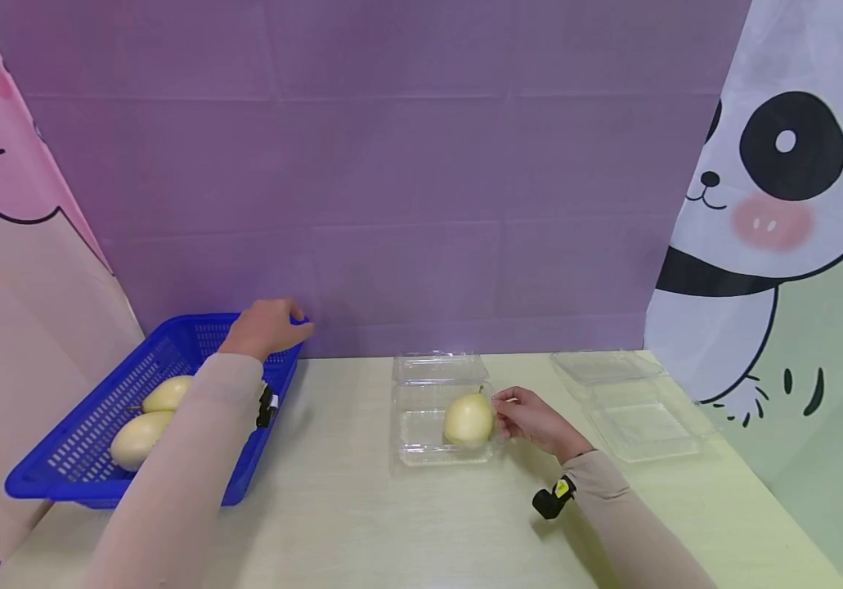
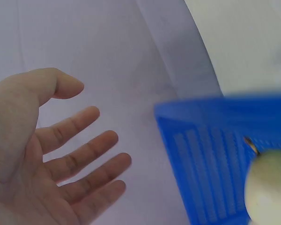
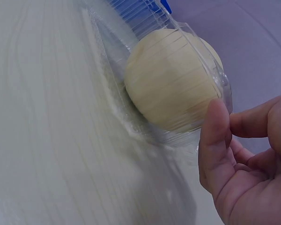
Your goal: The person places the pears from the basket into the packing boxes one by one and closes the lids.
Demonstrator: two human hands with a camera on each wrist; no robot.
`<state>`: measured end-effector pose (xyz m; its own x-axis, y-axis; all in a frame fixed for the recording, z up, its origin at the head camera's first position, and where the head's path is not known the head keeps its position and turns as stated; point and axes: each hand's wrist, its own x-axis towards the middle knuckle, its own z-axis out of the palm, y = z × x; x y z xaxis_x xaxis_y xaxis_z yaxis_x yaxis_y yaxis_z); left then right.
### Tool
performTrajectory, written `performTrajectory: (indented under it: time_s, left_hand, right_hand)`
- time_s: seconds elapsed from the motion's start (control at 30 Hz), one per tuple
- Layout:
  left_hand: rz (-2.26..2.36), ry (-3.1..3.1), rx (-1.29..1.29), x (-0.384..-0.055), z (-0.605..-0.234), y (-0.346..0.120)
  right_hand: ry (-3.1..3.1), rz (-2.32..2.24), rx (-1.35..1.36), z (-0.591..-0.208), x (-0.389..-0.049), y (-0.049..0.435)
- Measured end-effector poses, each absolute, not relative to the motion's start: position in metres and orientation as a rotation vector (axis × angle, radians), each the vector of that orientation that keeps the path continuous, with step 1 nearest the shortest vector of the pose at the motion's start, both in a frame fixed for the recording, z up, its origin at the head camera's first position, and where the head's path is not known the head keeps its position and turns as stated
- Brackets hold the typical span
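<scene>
My right hand (image 1: 531, 419) pinches the right rim of a clear plastic clamshell box (image 1: 419, 425) between thumb and fingers. Inside that box, at its right side, sits a pale yellow-green pear (image 1: 468, 420); the right wrist view shows the pear (image 3: 171, 79) through the ribbed wall, close to the fingertips. The box's lid (image 1: 441, 368) stands folded open at the back. Over the far end of a blue plastic basket (image 1: 82, 492) is my left hand (image 1: 262, 327), its fingers spread and holding nothing in the left wrist view. Pears (image 1: 140, 440) lie in the basket, partly hidden by my left sleeve.
A second clear clamshell box (image 1: 645, 421) lies open at the right of the pale wooden table (image 1: 347, 523). Behind the table hangs a purple cloth (image 1: 392, 164), and a panda-printed sheet (image 1: 745, 327) stands at the right edge.
</scene>
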<state>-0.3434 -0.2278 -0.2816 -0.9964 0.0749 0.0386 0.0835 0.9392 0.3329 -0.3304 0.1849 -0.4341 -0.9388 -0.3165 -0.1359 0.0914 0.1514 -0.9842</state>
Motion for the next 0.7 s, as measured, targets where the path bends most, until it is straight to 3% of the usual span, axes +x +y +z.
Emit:
performTrajectory:
  time_s: [0.7]
  left_hand:
    - [-0.433,-3.268,-0.132,-0.333,-0.313,-0.3]
  right_hand:
    - [2.113,-1.868,-0.212,-0.436,-0.331,0.185]
